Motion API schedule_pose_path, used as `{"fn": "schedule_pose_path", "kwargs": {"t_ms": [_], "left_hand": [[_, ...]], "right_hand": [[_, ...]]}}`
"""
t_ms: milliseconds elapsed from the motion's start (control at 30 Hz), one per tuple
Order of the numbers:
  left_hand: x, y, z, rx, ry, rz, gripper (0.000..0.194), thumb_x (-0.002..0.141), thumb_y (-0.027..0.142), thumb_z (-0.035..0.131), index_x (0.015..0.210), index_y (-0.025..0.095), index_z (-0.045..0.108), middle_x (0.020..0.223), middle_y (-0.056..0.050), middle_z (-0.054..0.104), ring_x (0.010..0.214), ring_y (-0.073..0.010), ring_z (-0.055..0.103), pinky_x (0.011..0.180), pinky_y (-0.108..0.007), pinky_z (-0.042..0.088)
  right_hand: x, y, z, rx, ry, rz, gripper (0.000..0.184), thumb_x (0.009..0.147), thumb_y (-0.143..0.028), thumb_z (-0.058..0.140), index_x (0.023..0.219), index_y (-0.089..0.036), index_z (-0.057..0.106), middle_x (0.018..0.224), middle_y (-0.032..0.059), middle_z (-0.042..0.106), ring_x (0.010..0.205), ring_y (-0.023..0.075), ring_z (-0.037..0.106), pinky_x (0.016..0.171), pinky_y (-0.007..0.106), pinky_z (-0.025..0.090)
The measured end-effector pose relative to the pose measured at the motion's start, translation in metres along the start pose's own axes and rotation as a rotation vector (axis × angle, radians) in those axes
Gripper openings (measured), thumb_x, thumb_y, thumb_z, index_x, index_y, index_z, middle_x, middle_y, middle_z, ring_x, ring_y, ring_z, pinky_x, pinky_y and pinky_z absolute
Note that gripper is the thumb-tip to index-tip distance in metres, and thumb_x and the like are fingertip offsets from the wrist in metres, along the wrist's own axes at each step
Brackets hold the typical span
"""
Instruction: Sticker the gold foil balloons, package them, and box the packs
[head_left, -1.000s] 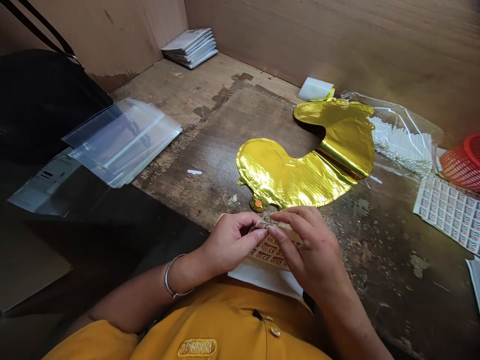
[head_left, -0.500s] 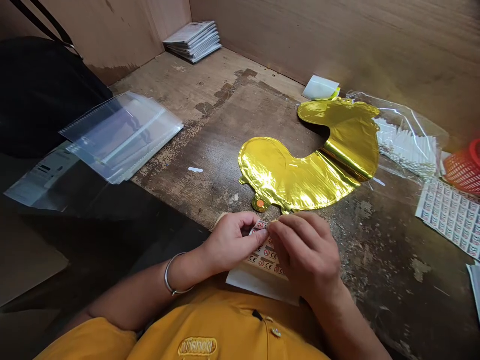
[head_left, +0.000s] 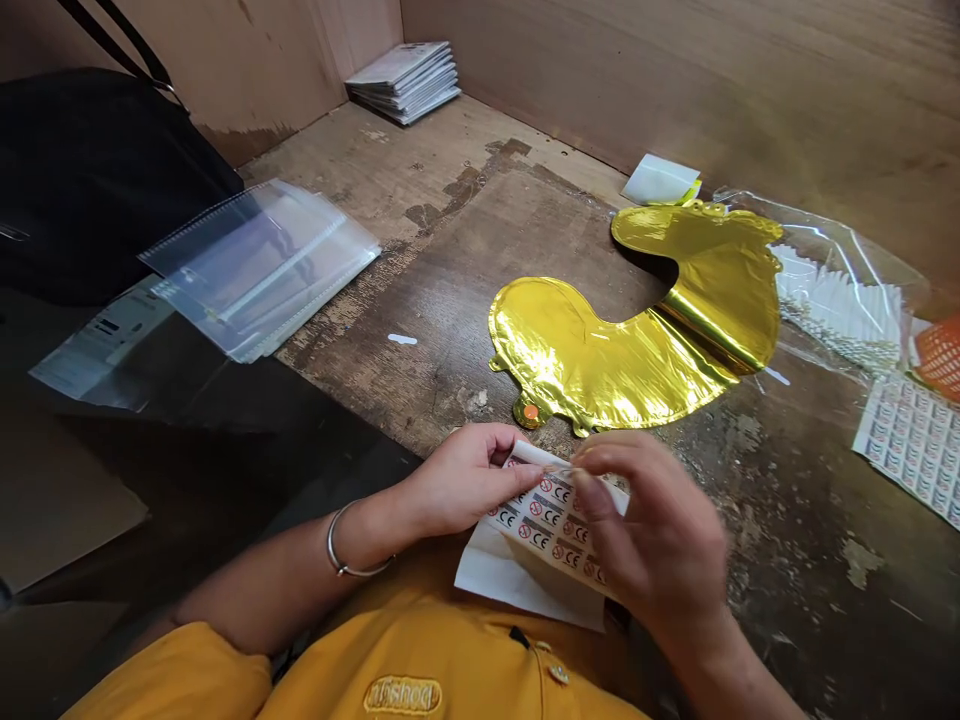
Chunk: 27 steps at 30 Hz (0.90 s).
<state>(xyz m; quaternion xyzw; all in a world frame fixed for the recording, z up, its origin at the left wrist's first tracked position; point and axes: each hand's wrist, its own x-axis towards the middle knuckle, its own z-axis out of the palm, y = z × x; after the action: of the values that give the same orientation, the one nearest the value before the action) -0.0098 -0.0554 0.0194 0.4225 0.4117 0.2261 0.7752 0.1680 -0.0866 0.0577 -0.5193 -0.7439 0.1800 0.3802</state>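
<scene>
From the head view, my left hand (head_left: 465, 480) pinches the top edge of the sticker sheet (head_left: 541, 515) between thumb and fingers, close to my shirt. My right hand (head_left: 660, 530) brings thumb and forefinger together at that edge; I cannot tell whether they grip a sticker. Rows of printed stickers remain on the sheet. On the bench (head_left: 450, 290) just beyond lies the gold foil balloon (head_left: 600, 370), flat, an orange dot (head_left: 530, 412) on its tab; I see no printed sticker on its upper face.

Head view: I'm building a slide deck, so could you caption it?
Left hand holding a printed sticker sheet, right hand at its upper edge, near a gold foil shape.
</scene>
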Motion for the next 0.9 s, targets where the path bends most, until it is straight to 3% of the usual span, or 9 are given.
{"fn": "schedule_pose_path", "kwargs": {"t_ms": [67, 133, 233, 300, 433, 900], "left_hand": [[-0.001, 0.002, -0.004, 0.268, 0.040, 0.170, 0.012, 0.084, 0.026, 0.060, 0.084, 0.014, 0.064, 0.074, -0.003, 0.066, 0.068, -0.0144, 0.062, 0.062, -0.026, 0.048], [0.000, 0.003, -0.010, 0.622, 0.101, 0.458, 0.010, 0.086, 0.022, 0.059, 0.088, 0.015, 0.066, 0.096, -0.008, 0.072, 0.093, -0.0209, 0.066, 0.082, -0.035, 0.051], [0.006, -0.001, -0.020, 1.003, 0.112, 0.748, 0.009, 0.089, 0.020, 0.058, 0.094, 0.016, 0.064, 0.126, -0.010, 0.066, 0.128, -0.0274, 0.053, 0.113, -0.053, 0.030], [0.012, -0.005, -0.025, 1.122, 0.082, 0.757, 0.009, 0.091, 0.020, 0.056, 0.096, 0.017, 0.063, 0.130, -0.010, 0.064, 0.133, -0.0276, 0.049, 0.116, -0.059, 0.020], [0.018, -0.011, -0.027, 1.190, 0.076, 0.740, 0.012, 0.093, 0.020, 0.053, 0.098, 0.016, 0.063, 0.131, -0.010, 0.064, 0.133, -0.0249, 0.050, 0.118, -0.058, 0.018], [0.019, -0.012, -0.026, 1.153, 0.081, 0.727, 0.013, 0.092, 0.019, 0.052, 0.099, 0.016, 0.062, 0.130, -0.010, 0.065, 0.132, -0.0251, 0.051, 0.118, -0.061, 0.013]], "right_hand": [[0.010, 0.005, -0.010, 0.043, 0.099, 0.185, 0.006, 0.086, -0.017, 0.062, 0.089, -0.022, 0.061, 0.087, 0.0027, 0.063, 0.081, 0.0163, 0.060, 0.073, 0.031, 0.048], [0.023, 0.017, -0.014, 0.026, 0.146, 0.291, 0.002, 0.084, -0.023, 0.066, 0.083, -0.023, 0.064, 0.086, 0.0017, 0.064, 0.081, 0.0167, 0.060, 0.073, 0.032, 0.047], [0.042, 0.040, -0.003, 0.012, 0.045, 0.305, 0.006, 0.081, -0.027, 0.068, 0.077, -0.023, 0.067, 0.084, 0.0020, 0.065, 0.082, 0.0182, 0.060, 0.076, 0.034, 0.046], [0.048, 0.053, 0.010, 0.006, -0.027, 0.311, 0.008, 0.080, -0.028, 0.067, 0.076, -0.022, 0.068, 0.083, 0.0030, 0.066, 0.083, 0.0194, 0.060, 0.077, 0.036, 0.046], [0.047, 0.065, 0.029, -0.060, -0.068, 0.324, 0.011, 0.080, -0.030, 0.063, 0.074, -0.022, 0.067, 0.083, 0.0048, 0.065, 0.084, 0.0213, 0.058, 0.079, 0.039, 0.044], [0.046, 0.069, 0.031, -0.101, -0.086, 0.288, 0.013, 0.082, -0.029, 0.062, 0.072, -0.021, 0.066, 0.084, 0.0051, 0.066, 0.086, 0.0221, 0.057, 0.080, 0.040, 0.043]]}}
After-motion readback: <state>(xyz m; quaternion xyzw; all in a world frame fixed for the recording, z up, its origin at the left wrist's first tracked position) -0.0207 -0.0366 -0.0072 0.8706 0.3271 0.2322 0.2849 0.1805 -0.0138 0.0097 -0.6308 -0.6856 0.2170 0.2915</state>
